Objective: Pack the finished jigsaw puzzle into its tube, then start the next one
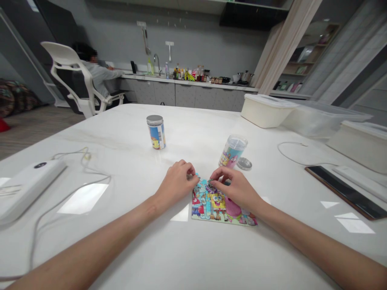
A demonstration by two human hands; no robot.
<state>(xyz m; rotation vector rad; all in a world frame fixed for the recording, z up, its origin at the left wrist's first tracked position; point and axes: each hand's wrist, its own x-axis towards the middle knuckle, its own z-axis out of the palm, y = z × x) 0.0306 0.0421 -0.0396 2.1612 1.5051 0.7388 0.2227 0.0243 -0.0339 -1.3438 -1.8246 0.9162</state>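
A colourful cartoon jigsaw puzzle (207,209) lies flat on the white table, its upper part uneven and partly covered by fingers. At its upper left edge is my left hand (178,181), thumb and index finger pinched beside a small light-blue bit; whether they grip it is hidden. My right hand (237,188) reaches over the puzzle's upper right and pinches a small puzzle piece (211,184) at the upper edge. Just beyond stands a clear cartoon-printed jar (232,151), without a lid. Its metal-coloured lid (244,163) lies beside it.
A closed cartoon jar (156,133) stands farther back on the left. A white device (28,187) with a cable lies at far left. On the right are a dark phone-like slab (347,191), a thin cable and storage boxes (266,110). A person sits in the background.
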